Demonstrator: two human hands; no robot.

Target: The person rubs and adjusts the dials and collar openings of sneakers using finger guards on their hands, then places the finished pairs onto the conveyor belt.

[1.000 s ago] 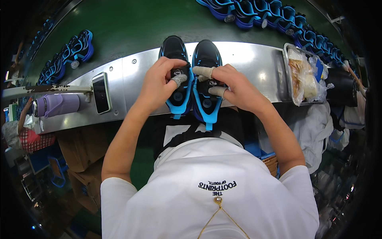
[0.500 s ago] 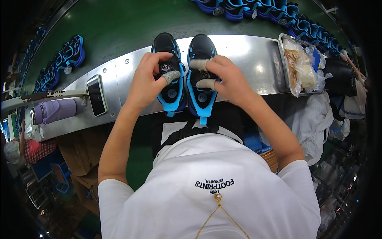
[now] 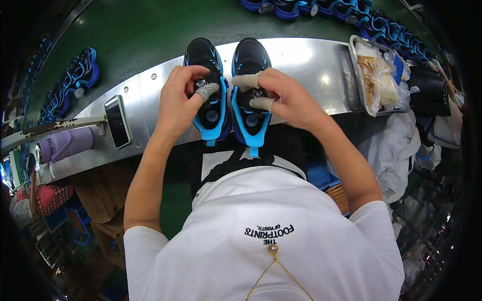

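Observation:
Two black sneakers with bright blue trim, the left sneaker (image 3: 202,51) and the right sneaker (image 3: 250,52), stand side by side on the metal ledge, toes away from me, heel tabs over its near edge. My left hand (image 3: 179,99) pinches the left sneaker's tongue between thumb and fingers; a grey cover wraps the thumb. My right hand (image 3: 287,95) has its thumb and index finger, both in beige covers, closed on the right sneaker's tongue. The other right fingers curl under the palm. Exactly what part of each tongue lies between the fingertips is partly hidden.
A phone (image 3: 117,122) and a lilac bottle (image 3: 65,144) lie on the ledge at left, near a chipped metal bar (image 3: 55,122). At right sits a tray (image 3: 355,75) of bagged items. More sneakers (image 3: 70,89) line the green surface (image 3: 145,30). Another person (image 3: 35,200) is at far left.
The view has shifted slightly, so most things sit a little further left. Both hands stay at the tongues of the two sneakers with little visible change in grip.

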